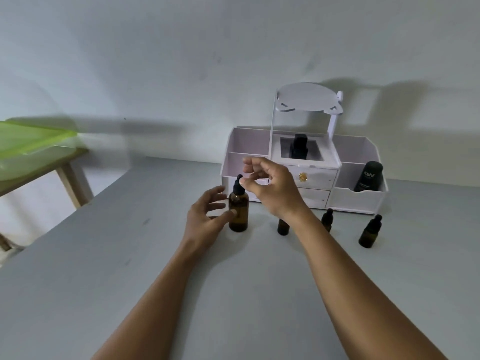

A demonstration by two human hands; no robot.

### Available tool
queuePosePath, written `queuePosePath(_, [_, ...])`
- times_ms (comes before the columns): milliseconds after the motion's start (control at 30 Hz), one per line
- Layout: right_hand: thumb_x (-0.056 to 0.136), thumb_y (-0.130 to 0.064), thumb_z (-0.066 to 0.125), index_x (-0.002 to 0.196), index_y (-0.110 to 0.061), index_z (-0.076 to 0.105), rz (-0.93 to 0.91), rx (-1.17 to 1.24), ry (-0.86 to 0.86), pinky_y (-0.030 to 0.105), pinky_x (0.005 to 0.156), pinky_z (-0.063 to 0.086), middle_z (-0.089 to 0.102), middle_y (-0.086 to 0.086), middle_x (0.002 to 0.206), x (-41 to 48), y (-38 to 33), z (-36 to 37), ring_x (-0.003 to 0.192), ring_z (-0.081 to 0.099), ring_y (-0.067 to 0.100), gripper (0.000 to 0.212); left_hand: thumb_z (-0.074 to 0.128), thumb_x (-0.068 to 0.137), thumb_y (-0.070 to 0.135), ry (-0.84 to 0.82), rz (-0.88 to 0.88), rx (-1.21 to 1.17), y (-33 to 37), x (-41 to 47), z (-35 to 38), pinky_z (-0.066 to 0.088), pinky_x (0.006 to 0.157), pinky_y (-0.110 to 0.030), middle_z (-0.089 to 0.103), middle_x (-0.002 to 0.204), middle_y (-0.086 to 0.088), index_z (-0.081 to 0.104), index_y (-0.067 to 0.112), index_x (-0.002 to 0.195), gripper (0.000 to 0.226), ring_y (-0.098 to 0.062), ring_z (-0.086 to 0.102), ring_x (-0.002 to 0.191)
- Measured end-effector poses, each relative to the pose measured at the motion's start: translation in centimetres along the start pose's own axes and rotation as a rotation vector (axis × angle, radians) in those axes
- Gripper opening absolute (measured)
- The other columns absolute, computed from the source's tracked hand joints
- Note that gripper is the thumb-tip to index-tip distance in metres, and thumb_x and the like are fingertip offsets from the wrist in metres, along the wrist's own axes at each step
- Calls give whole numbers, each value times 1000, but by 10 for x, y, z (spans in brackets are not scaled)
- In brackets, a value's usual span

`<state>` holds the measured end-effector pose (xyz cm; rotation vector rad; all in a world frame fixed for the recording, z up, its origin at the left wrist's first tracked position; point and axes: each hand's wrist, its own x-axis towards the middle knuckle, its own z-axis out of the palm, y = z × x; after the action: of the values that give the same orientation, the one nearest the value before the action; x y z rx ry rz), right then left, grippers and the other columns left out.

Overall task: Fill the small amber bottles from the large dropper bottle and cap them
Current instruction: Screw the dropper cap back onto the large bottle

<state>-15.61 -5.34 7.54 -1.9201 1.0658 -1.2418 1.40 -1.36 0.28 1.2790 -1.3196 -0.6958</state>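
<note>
On the grey table (124, 255), upright and left of centre: the large dropper bottle (239, 214). Amber-brown glass, round-shouldered, topped with a black dropper cap (237, 185) ending in a rubber bulb. Fill level unreadable through the dark glass.

Left grip (205, 216) released, with fingers spread towards the bottle's left side and thumb tip against the lower front of the glass. Not closed round it.

Right grip (270, 185) hovering above and just right of the cap, loosely curled, with thumb and forefinger apart in a half-formed pinch. Grasping nothing. Thumb tip right beside the bulb; cannot tell whether touching.

To the right, three small amber bottles in a loose row on the table:
- Nearest the large one, the first small bottle (283, 227), seen only as a lower body beneath the right wrist, with neck and top hidden.
- Next, the second small bottle (326, 219), black dropper cap on, partly behind the right forearm.
- Farthest right, the third small bottle (370, 232), also capped in black, standing free and well apart from both grips.

Behind them, against the wall, a white organizer (358, 200) with drawers and open compartments. In its right compartment, a black tube (368, 176) lettered "Kahf". In the middle recess, a dark bottle (299, 148).

At far left, a blurred green lid (31, 141) on a wooden side table (70, 178).
</note>
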Motion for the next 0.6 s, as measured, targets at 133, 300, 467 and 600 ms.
queuePosePath(133, [87, -18, 72, 118, -20, 70, 9, -64, -16, 5, 78, 48, 73, -5, 107, 3, 7, 14, 97, 68, 5, 31, 75, 75, 20, -149, 20, 12, -6, 3, 0, 55, 90, -22, 71, 120, 7, 59, 23, 134, 61, -8, 67, 111])
queuePosePath(300, [87, -22, 74, 110, -15, 75, 5, -86, 36, 20, 88, 54, 76, -2, 100, 1, 13, 17, 95, 71, 7, 25, 73, 87, 8, -176, 44, 16, -10, 6, 1, 56, 92, -26, 73, 116, 4, 63, 20, 132, 47, -8, 70, 107])
queuePosePath(467, [83, -27, 79, 101, -14, 76, -4, -115, 69, 5, 74, 49, 76, -4, 92, 1, 14, 20, 85, 70, 4, 23, 74, 87, 10, -174, 42, 11, -14, 6, 1, 57, 95, -33, 73, 116, 3, 63, 20, 132, 47, -11, 71, 106])
queuePosePath(600, [79, -28, 82, 111, -17, 73, 6, -52, 90, 10, 78, 53, 72, -8, 95, 1, 13, 18, 87, 69, 4, 35, 74, 86, 10, -170, 34, 3, -14, 7, 1, 57, 95, -34, 74, 114, 4, 63, 21, 131, 47, -11, 71, 105])
